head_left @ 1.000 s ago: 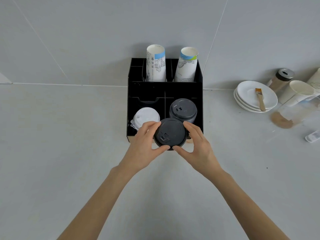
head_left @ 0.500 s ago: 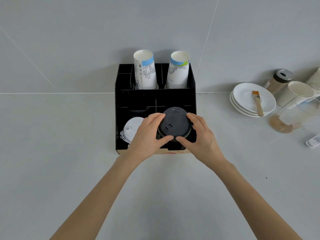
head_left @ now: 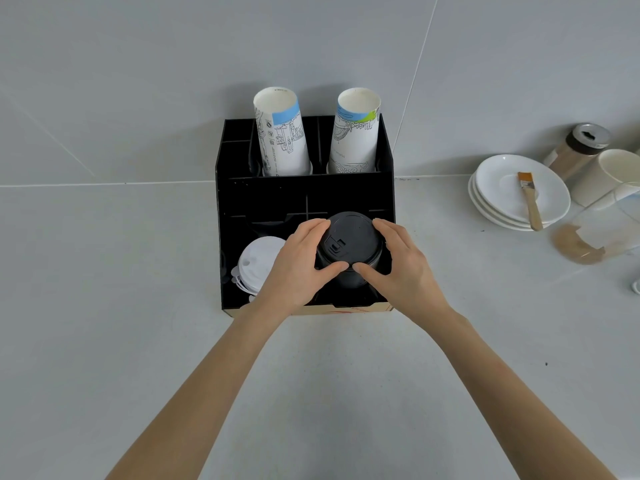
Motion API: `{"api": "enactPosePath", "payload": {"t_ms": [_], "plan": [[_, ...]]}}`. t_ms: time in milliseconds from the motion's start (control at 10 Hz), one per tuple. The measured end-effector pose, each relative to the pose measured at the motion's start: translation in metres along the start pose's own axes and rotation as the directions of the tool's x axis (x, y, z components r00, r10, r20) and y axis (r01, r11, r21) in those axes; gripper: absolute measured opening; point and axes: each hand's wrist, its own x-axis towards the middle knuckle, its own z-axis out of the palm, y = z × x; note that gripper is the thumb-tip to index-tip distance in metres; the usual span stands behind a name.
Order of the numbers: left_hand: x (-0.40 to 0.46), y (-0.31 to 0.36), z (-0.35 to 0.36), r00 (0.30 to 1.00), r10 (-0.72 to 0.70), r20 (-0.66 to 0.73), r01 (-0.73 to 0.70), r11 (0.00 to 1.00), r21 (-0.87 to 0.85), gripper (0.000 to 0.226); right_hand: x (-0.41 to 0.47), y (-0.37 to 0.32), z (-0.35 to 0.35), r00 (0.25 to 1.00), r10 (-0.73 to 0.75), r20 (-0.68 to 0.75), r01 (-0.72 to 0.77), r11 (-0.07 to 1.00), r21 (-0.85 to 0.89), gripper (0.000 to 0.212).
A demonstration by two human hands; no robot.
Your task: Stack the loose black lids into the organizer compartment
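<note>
Two hands (head_left: 349, 268) clasp black lid stack (head_left: 349, 242) in organizer (head_left: 235, 202); stack base hidden.

We see both hands, left hand (head_left: 294, 268) and right hand (head_left: 403, 268), filling the organizer (head_left: 228, 237) front right compartment around the black lids (head_left: 349, 244). White lids (head_left: 258, 261) crowd the left compartment; paper cups (head_left: 282, 133) block the back, while the near counter (head_left: 104, 306) lies open.

Two hands, left (head_left: 294, 271) and right (head_left: 401, 268), one black organizer (head_left: 304, 195), and two stacks of paper cups (head_left: 282, 133) in it. One stack each of black lids (head_left: 349, 244) and white lids (head_left: 258, 261). Aside: three white plates (head_left: 502, 188), one brush (head_left: 530, 199), one jar (head_left: 578, 150).
</note>
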Motion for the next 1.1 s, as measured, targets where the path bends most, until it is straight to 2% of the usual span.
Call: {"api": "enactPosePath", "payload": {"t_ms": [800, 1100], "plan": [[-0.005, -0.004, 0.007, 1.0, 0.011, 0.012, -0.011, 0.999, 0.042, 0.065, -0.009, 0.011, 0.012, 0.999, 0.037, -0.016, -0.036, 0.998, 0.06, 0.063], [-0.002, 0.0, -0.005, 0.996, -0.002, 0.093, -0.004, 0.998, 0.065, 0.068, -0.01, 0.006, 0.006, 0.999, 0.032, 0.04, -0.031, 0.999, -0.023, 0.069]]}}
